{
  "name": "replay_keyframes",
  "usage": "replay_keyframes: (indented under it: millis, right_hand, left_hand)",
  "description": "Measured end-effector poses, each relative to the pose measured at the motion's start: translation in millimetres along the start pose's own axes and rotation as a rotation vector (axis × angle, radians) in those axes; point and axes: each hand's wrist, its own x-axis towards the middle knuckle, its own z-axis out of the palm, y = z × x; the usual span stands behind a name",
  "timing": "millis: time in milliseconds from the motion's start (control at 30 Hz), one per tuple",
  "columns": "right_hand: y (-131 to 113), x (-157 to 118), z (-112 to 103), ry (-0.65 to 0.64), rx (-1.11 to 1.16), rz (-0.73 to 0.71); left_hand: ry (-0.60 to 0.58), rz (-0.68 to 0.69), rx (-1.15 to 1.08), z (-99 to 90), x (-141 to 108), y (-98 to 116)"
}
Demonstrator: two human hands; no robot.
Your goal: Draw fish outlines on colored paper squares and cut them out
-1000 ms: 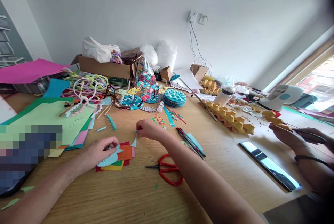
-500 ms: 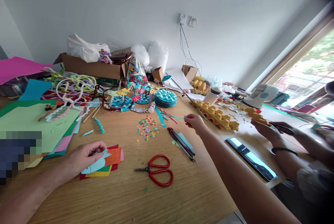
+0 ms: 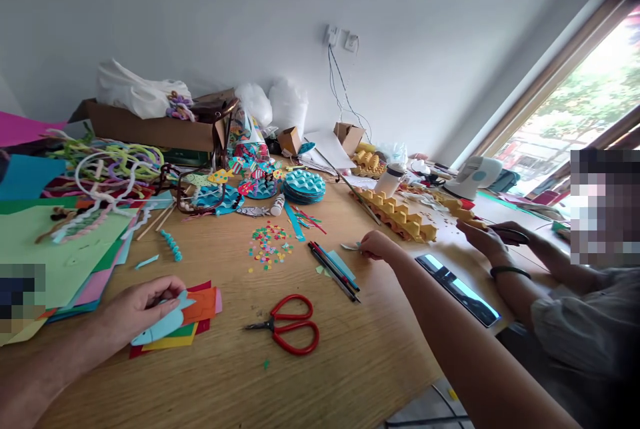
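Observation:
My left hand (image 3: 159, 302) pinches a light blue paper fish (image 3: 159, 328) with a forked tail and a drawn eye. The fish is held over a small stack of coloured paper, with an orange sheet (image 3: 201, 306) on top. My right hand (image 3: 376, 246) is reached out to the right of the pens (image 3: 334, 274), fingers closed on a thin pale paper scrap (image 3: 351, 246) that sticks out to the left. Between my hands lie red-handled scissors (image 3: 290, 324), blades slightly apart and pointing left.
Paper dots (image 3: 270, 246) are scattered mid-table, before stacked blue scalloped discs (image 3: 303, 187). A yellow egg carton (image 3: 395, 214) and a phone (image 3: 457, 289) lie to the right. A co-worker's hands (image 3: 493, 239) work at far right. Coloured sheets (image 3: 55, 242) and pipe cleaners (image 3: 115, 156) cover the left.
My view has turned a little right. My right hand has drawn back from the blue strips with the paper scrap. The left hand still holds the fish, now tilted so more of it shows.

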Motion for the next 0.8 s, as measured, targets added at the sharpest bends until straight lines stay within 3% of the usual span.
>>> replay_keyframes:
  millis: [267, 467, 633, 700, 800]
  right_hand:
    - [4, -12, 0, -0.082, -0.156, 0.076]
    - [2, -32, -1, 0.131, -0.227, -0.017]
    - [-40, -66, -1, 0.291, -0.232, -0.211]
    - [-63, -91, 6, 0.235, -0.227, -0.355]
    - [-91, -139, 25, -0.003, -0.246, -0.621]
  left_hand:
    - [0.026, -0.007, -0.039, 1.4, -1, 5]
    - [0.058, -0.002, -0.093, 1.7, -2, 4]
    - [0.044, 0.002, -0.079, 1.5, -2, 5]
    - [0.032, -0.001, -0.055, 0.7, -3, 8]
    - [0.031, 0.001, -0.013, -0.6, -5, 11]
